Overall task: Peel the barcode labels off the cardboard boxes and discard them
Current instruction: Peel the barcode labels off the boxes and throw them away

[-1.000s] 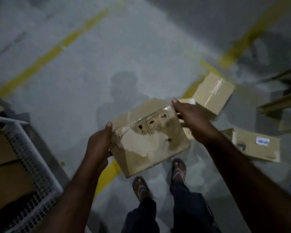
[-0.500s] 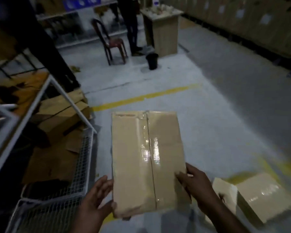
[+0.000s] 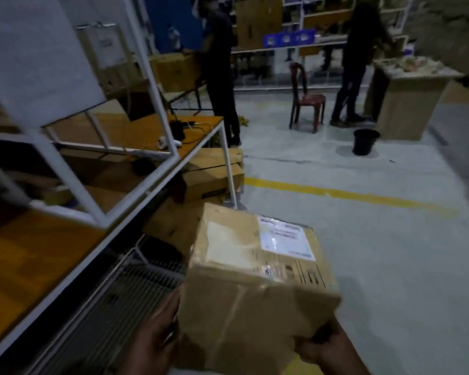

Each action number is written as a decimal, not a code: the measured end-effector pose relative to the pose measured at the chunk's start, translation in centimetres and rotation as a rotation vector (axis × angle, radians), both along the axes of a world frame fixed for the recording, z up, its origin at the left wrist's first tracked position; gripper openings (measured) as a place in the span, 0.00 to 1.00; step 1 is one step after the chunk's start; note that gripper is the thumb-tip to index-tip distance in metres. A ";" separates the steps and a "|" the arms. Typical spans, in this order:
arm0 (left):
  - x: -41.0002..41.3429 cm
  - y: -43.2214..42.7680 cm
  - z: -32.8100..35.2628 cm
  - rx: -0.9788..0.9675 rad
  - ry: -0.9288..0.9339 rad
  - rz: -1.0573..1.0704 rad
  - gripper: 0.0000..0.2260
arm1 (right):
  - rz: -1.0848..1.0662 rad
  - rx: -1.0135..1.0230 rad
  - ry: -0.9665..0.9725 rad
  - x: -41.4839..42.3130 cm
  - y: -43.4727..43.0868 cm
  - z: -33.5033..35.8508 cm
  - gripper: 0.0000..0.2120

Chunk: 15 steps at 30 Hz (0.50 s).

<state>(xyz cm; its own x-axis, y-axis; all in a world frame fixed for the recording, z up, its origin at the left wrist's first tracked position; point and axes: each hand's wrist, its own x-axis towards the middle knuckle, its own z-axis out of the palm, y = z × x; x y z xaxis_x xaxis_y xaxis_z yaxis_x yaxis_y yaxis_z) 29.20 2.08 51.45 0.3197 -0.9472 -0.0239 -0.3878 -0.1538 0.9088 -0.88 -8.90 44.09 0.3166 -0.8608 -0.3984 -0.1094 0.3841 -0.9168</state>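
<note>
Cardboard box (image 3: 255,288) held in both hands at 6 o'clock in the view.
A white barcode label (image 3: 286,239) sits at 1 o'clock on its top face. The left hand (image 3: 152,339), at the box's 8 o'clock, presses its side with roughly straight, blurred fingers. The right hand (image 3: 328,347), at 5 o'clock, clamps the near corner, thumb on the front. A wire-mesh cage (image 3: 125,288) lies at 9 o'clock.
</note>
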 end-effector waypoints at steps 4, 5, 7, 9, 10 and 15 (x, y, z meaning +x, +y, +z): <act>2.4 2.5 1.9 -0.095 0.018 0.131 0.39 | 0.139 -0.035 0.096 4.9 1.0 1.2 0.33; 3.3 3.0 2.4 -0.106 0.028 0.162 0.40 | 0.148 -0.082 0.091 6.3 1.1 2.1 0.36; 5.4 4.2 3.9 -0.114 0.012 0.228 0.42 | 0.164 -0.158 0.062 9.4 1.8 4.2 0.37; 7.4 5.7 5.8 -0.115 -0.010 0.281 0.42 | 0.200 -0.166 0.000 12.3 2.4 6.5 0.34; 8.6 6.5 6.6 -0.132 -0.024 0.323 0.41 | 0.210 -0.160 -0.025 13.8 2.3 7.0 0.33; 12.9 10.0 12.9 -0.338 -0.353 0.322 0.28 | 0.301 -0.102 -0.051 21.8 3.7 9.7 0.29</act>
